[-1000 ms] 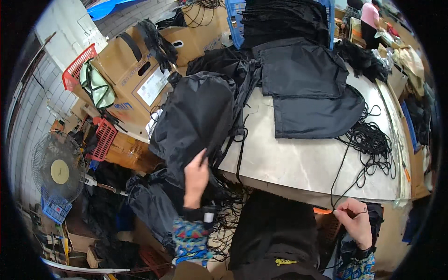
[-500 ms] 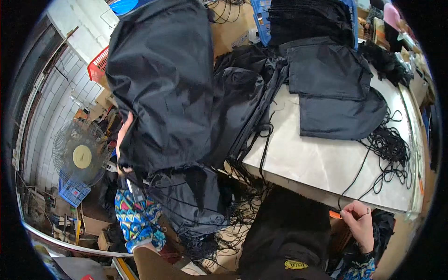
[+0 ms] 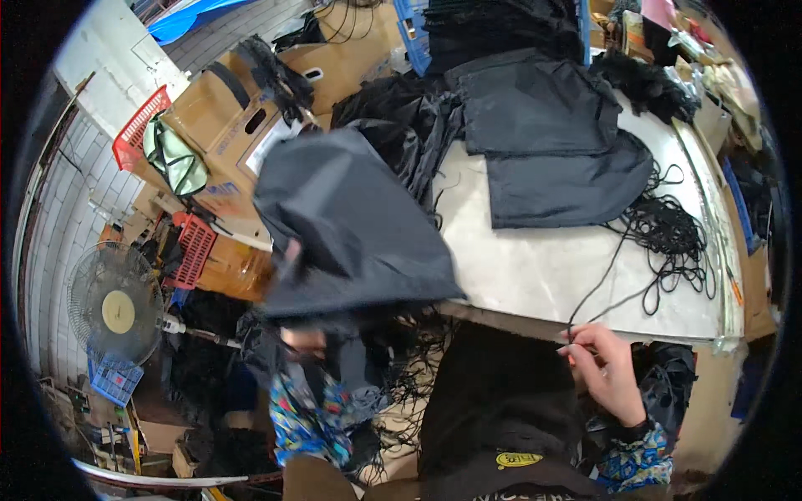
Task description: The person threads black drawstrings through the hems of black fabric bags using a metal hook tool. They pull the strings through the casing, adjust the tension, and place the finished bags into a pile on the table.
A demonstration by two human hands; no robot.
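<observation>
My left hand (image 3: 305, 341) is mostly hidden by a black fabric bag (image 3: 359, 225), with a thumb showing on the cloth; it grips the bag and is blurred. The bag hangs in front of me, its lower edge by the table's near edge. With its fingertips closed, my right hand (image 3: 608, 371) pinches a thin black cord (image 3: 595, 288) and a small orange piece (image 3: 571, 360) just off the table's front edge. That cord runs up to a tangled heap of black cord (image 3: 668, 219) on the table. Two flat black fabric pieces (image 3: 555, 188) lie overlapped beside the heap.
The white tabletop (image 3: 535, 267) spans the right side. Behind it stands a blue crate (image 3: 411, 33) of stacked black fabric. Cardboard boxes (image 3: 225, 159), red baskets (image 3: 194, 250) and a standing fan (image 3: 118, 311) are at left. Loose black cords (image 3: 413, 367) hang by my lap.
The black bag has dropped and swung right toward the table, uncovering the boxes behind. My left hand has moved right with it. My right hand has risen closer to the table edge, and the view has shifted.
</observation>
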